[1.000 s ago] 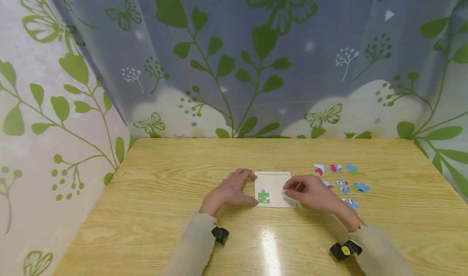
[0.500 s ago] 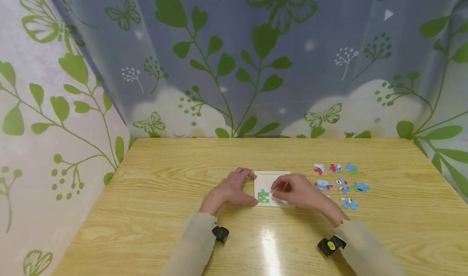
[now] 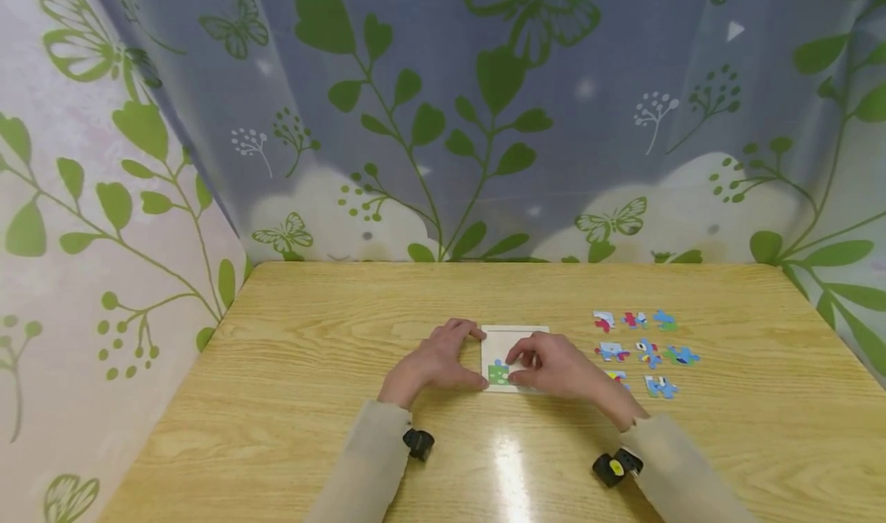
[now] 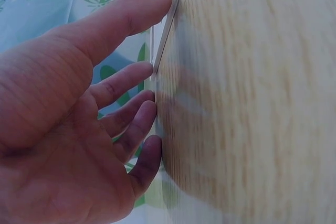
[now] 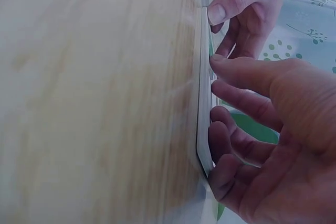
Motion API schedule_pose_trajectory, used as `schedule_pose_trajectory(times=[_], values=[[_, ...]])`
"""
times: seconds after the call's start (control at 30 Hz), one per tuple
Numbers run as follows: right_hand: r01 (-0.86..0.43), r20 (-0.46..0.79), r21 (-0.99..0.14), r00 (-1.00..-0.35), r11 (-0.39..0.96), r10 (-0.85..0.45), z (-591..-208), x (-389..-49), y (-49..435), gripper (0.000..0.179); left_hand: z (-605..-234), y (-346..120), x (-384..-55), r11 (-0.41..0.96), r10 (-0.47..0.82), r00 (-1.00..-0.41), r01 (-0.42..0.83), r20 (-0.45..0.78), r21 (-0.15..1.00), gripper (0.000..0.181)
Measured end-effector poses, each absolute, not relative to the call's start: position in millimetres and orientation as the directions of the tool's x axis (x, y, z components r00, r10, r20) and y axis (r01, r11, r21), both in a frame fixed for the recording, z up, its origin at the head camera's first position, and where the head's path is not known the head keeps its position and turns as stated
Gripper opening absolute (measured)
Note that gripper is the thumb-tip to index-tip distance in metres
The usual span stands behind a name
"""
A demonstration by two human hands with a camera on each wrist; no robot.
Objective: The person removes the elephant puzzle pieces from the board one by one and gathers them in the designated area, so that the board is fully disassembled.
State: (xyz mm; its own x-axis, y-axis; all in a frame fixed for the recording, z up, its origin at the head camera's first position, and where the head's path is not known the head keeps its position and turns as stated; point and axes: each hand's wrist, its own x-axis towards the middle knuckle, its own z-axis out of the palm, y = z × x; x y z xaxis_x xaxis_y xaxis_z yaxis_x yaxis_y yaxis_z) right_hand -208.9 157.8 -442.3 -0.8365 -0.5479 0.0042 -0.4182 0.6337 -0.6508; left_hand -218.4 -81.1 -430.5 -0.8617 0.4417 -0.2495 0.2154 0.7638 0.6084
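A pale square puzzle tray [image 3: 531, 328] lies on the table. One green puzzle piece [image 3: 497, 375] with a blue tab sits in its lower left corner. My left hand [image 3: 434, 360] is spread along the tray's left side, thumb at the near corner and index finger at the far one; the left wrist view has that thumb [image 4: 157, 6] on the tray's edge. My right hand [image 3: 552, 363] reaches over the tray with bent fingers. Its index finger and thumb tips are apart, beside the green piece's right side. No piece shows between them, though the fingers hide part of the tray.
Right of the tray lie several loose puzzle pieces [image 3: 648, 351] in rows, in blue, red, white and green. The wooden table [image 3: 346, 300] meets a curtain [image 3: 443, 123] printed with leaves and butterflies at its back edge.
My right hand has moved left across the tray to the green piece, uncovering loose pieces on the right. My left hand has kept its place at the tray's left side.
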Motion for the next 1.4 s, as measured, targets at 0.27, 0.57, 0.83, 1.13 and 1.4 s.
schedule_pose_trajectory(times=[0.27,0.57,0.83,1.13,1.4], values=[[-0.442,0.028,-0.625,-0.837,0.644,-0.547,-442.9,-206.6,155.7,0.015,-429.0,-80.5,-217.2,0.770,0.436,-0.860,0.205,-0.264,0.604,0.069],[-0.453,0.049,-0.621,-0.836,0.639,-0.546,-440.4,-205.0,154.4,0.014,-429.7,-80.2,-218.3,0.766,0.443,-0.860,0.215,-0.254,0.606,0.068],[-0.410,0.023,-0.655,-0.850,0.635,-0.526,-440.6,-204.4,154.7,0.013,-428.5,-79.6,-217.9,0.759,0.451,-0.860,0.228,-0.240,0.610,0.067],[-0.375,0.028,-0.715,-0.859,0.590,-0.511,-439.7,-202.0,158.9,0.006,-427.1,-79.9,-216.8,0.757,0.451,-0.860,0.227,-0.240,0.613,0.068],[-0.387,0.065,-0.729,-0.860,0.564,-0.505,-442.4,-202.4,159.3,0.004,-430.3,-80.7,-218.5,0.757,0.453,-0.859,0.229,-0.239,0.612,0.068]])
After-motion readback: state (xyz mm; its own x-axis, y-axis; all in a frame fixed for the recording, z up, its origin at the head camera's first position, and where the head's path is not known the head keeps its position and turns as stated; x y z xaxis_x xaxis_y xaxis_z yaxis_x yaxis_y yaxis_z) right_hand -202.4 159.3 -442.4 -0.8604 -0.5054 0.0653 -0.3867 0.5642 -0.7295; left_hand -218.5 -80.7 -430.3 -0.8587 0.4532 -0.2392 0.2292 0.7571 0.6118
